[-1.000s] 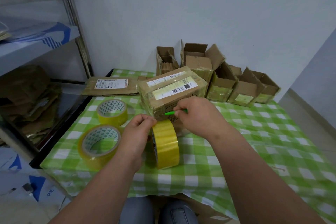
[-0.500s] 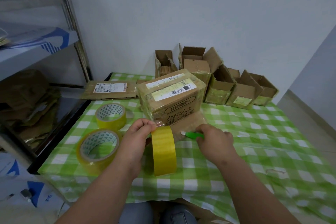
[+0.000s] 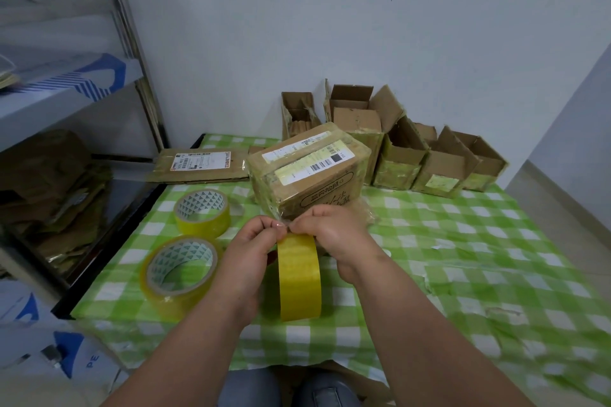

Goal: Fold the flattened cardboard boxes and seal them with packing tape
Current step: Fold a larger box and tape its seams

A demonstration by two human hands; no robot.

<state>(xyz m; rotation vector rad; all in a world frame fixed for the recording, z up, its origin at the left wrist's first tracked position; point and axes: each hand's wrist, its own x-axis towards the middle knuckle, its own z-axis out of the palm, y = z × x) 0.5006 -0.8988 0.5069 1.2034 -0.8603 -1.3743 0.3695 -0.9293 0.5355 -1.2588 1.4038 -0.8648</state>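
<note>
A yellow tape roll (image 3: 299, 277) stands on edge on the green checked tablecloth (image 3: 463, 258). My left hand (image 3: 251, 258) grips its left side, fingers curled at the top. My right hand (image 3: 334, 235) pinches the tape at the top of the roll, fingertips meeting the left hand's. Just behind the hands stands a folded, taped cardboard box (image 3: 307, 172) with white labels on top. The green cutter is not in sight.
Two more tape rolls lie flat at left, one near (image 3: 180, 271) and one farther (image 3: 202, 211). A flattened box (image 3: 198, 163) lies at the back left. Several open folded boxes (image 3: 429, 158) line the wall. A metal shelf (image 3: 66, 92) holds flattened cardboard.
My right hand, which held a green cutter at the box and then to the right of the roll, has moved left to the top of the roll; the cutter is gone from view.
</note>
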